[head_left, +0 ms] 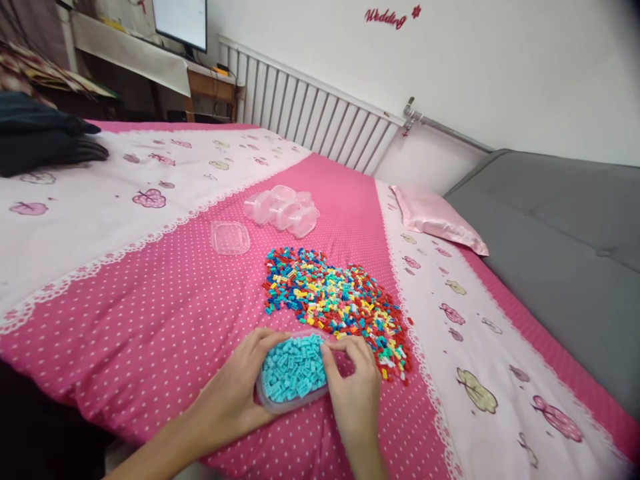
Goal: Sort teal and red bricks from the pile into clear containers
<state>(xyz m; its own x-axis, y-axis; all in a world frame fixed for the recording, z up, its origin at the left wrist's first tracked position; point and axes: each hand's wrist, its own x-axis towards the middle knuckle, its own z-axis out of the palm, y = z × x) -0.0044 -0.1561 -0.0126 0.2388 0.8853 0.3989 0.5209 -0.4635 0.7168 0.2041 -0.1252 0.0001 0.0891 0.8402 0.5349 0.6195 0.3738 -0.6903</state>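
Note:
A clear plastic container (pixel 290 407) full of light blue toy bricks (pixel 294 368) is between my two hands, just above or on the pink bedsheet. My left hand (pixel 245 380) wraps round its left side, thumb along the near edge and fingers at the far rim. With thumb and forefinger at the right rim, my right hand (pixel 356 380) grips the other end. Just beyond my hands a wide heap of small mixed-colour bricks (pixel 340 293) lies spread on the sheet.
Several nested clear containers (pixel 283 210) lie beyond the heap, with a clear lid (pixel 230 238) beside them. A pink pillow (pixel 437 217) rests near the grey headboard (pixel 555 247). Dark clothing (pixel 45 137) lies at the left; a desk with a monitor (pixel 180 23) stands behind.

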